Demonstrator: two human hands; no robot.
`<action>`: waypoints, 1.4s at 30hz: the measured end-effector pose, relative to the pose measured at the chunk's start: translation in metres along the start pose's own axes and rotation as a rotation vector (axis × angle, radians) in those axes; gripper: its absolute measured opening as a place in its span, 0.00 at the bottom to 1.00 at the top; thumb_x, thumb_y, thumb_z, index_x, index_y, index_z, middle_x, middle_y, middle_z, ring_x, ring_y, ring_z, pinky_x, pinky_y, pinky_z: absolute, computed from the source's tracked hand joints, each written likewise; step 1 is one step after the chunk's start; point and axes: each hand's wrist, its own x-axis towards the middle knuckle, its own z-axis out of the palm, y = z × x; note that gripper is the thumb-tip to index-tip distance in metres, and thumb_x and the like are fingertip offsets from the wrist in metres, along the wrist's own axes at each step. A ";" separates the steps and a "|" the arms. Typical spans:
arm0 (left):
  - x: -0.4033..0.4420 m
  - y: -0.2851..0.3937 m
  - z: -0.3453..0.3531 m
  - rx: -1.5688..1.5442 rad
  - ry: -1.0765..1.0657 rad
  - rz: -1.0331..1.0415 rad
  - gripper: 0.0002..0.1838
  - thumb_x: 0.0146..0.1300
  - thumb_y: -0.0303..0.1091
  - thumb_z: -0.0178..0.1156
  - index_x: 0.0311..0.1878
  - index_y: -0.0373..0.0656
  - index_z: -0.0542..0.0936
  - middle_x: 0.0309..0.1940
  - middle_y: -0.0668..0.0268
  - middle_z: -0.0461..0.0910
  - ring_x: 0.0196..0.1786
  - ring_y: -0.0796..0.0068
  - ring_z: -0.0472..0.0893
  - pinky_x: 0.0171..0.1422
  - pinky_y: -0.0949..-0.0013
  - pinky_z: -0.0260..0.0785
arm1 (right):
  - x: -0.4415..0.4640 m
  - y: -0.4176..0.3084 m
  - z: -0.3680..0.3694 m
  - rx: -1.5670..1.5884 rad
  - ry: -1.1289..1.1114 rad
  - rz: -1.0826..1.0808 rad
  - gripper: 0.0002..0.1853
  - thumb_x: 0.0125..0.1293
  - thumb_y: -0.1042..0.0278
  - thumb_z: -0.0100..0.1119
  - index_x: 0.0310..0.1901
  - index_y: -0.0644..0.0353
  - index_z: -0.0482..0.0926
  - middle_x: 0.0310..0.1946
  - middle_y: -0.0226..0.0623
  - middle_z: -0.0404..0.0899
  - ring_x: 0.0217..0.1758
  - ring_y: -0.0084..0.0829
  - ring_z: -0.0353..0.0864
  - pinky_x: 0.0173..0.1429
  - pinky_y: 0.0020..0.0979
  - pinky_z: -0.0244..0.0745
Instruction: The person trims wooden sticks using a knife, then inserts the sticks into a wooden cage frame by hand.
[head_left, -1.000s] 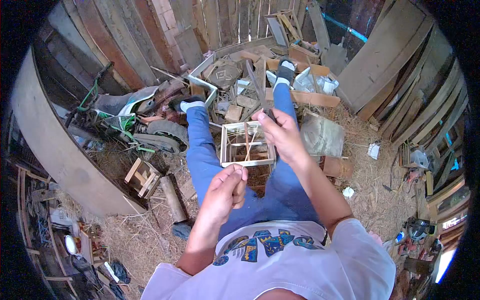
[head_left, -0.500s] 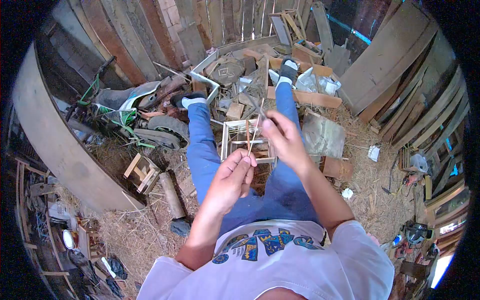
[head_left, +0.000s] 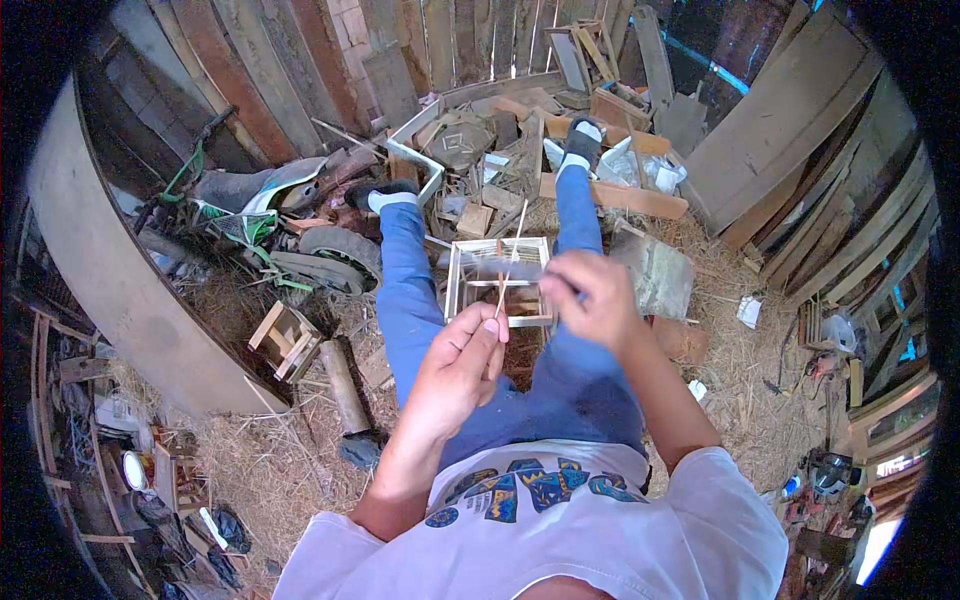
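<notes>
My left hand (head_left: pixel 465 362) pinches the lower end of a thin pale wooden stick (head_left: pixel 518 232), which points up and away from me. A short reddish-brown strip (head_left: pixel 500 262) shows beside the stick; whether my fingers hold it too is unclear. My right hand (head_left: pixel 597 298) is closed around a knife, its handle hidden in the fist. The grey blade (head_left: pixel 480 267) is smeared by motion and lies crosswise over the stick, above my left fingertips. Beyond both hands, between my legs, stands a small open wooden frame (head_left: pixel 453 290) with thin slats.
A similar small wooden frame (head_left: pixel 284 342) and a round log (head_left: pixel 344 388) lie on the straw at left. A motorbike (head_left: pixel 265 215) leans behind them. Scrap wood (head_left: pixel 475 219) is heaped ahead by my feet. A flat board (head_left: pixel 652 270) lies right of my leg.
My right hand has come down and slightly right. The knife blade has swung from pointing up and away to lying crosswise leftward. My left hand stays almost in place with the stick.
</notes>
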 end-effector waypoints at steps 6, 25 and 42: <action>-0.001 -0.001 0.003 0.017 0.042 -0.044 0.10 0.86 0.38 0.47 0.45 0.48 0.74 0.18 0.79 0.61 0.16 0.88 0.54 0.18 0.75 0.44 | -0.001 -0.016 -0.008 -0.013 -0.202 -0.099 0.09 0.66 0.63 0.71 0.38 0.59 0.85 0.32 0.42 0.86 0.31 0.46 0.86 0.34 0.41 0.80; -0.003 0.000 0.001 0.022 0.006 -0.051 0.10 0.85 0.42 0.49 0.45 0.49 0.74 0.18 0.80 0.58 0.17 0.87 0.51 0.19 0.76 0.42 | 0.011 0.006 -0.011 0.064 -0.137 0.030 0.08 0.67 0.65 0.70 0.36 0.61 0.84 0.29 0.43 0.83 0.31 0.43 0.86 0.36 0.40 0.79; -0.007 0.006 0.004 0.027 0.088 -0.112 0.12 0.85 0.43 0.48 0.45 0.49 0.75 0.19 0.80 0.60 0.17 0.87 0.52 0.20 0.75 0.42 | -0.003 -0.027 0.000 0.102 -0.115 -0.057 0.07 0.65 0.69 0.71 0.39 0.62 0.83 0.27 0.38 0.81 0.25 0.39 0.82 0.32 0.36 0.75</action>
